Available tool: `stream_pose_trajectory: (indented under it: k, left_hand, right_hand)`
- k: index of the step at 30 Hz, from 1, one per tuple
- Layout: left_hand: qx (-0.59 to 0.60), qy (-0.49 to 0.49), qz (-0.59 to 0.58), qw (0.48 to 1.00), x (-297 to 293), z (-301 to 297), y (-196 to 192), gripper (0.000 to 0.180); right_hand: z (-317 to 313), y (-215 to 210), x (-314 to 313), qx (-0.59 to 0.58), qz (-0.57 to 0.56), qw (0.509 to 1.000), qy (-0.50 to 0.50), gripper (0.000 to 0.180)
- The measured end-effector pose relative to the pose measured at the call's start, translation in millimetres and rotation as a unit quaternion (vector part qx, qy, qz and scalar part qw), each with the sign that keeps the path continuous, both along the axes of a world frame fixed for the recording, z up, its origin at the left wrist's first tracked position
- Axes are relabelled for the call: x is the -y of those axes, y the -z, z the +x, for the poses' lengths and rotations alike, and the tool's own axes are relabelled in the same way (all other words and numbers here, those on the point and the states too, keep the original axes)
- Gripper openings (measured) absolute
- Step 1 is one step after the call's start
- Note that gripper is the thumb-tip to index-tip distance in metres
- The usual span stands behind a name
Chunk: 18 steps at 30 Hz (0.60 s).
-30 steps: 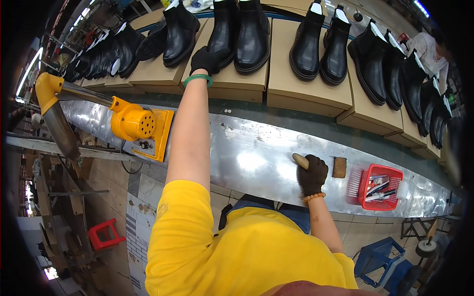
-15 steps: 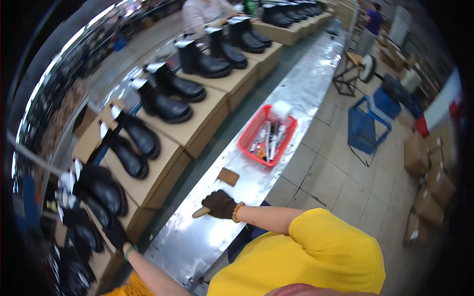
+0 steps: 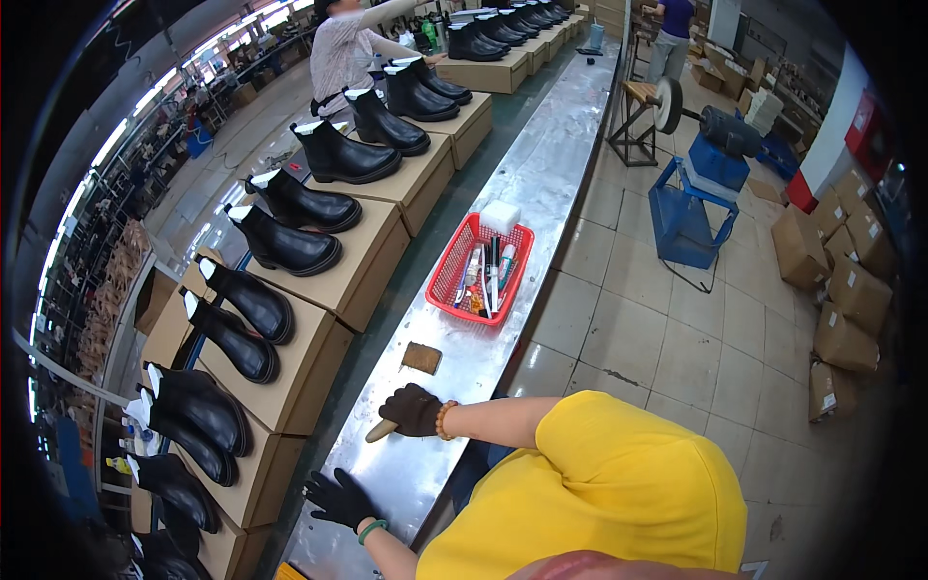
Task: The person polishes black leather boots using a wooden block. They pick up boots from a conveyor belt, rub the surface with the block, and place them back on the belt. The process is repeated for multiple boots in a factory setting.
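My left hand [image 3: 340, 500], in a black glove with a green bangle at the wrist, hovers over or rests on the metal bench [image 3: 387, 493]; its fingers are spread and hold nothing. To its upper right, my right hand [image 3: 414, 410] wears a dark brown glove and a beaded bracelet. Its fingers are curled round a short tan piece [image 3: 381, 431] with a rounded end, like a handle; the rest is hidden in the glove. Just beyond lies a flat brown pad [image 3: 421, 359]. Nearest my left hand, a pair of black ankle boots [image 3: 198, 416] stands on a cardboard box [image 3: 275, 474].
A red plastic basket [image 3: 437, 295] with pens, tubes and a white block [image 3: 499, 217] sits farther along the bench. Boxes bearing paired boots [image 3: 285, 242] line a green belt [image 3: 425, 237] on the left. Right are a blue-framed wheel machine [image 3: 691, 227] and cartons [image 3: 846, 333]. Two people stand farther off.
My left hand has moved away from the boots at the left, rightward over the bench, and spread its fingers. My right hand still grips the tan piece. The view has shifted.
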<state>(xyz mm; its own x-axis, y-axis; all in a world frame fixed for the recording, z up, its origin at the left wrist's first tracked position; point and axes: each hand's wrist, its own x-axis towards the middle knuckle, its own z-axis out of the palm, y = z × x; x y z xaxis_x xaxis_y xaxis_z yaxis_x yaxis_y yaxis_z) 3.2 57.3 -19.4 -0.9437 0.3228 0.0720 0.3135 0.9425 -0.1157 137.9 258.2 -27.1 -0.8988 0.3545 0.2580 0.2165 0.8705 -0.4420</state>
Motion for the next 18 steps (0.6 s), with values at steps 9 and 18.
stream_pose_trajectory:
  k: [9,18]
  left_hand:
    - [-0.022,-0.006,0.01,1.0,5.0,-2.7,1.9,0.059]
    - [-0.014,-0.007,0.018,1.0,9.7,-1.7,-1.0,0.061]
  right_hand:
    - [-3.7,1.6,5.3,-0.001,0.007,1.0,0.004,0.026]
    - [-4.0,0.1,10.5,-0.003,0.006,1.0,0.004,0.026]
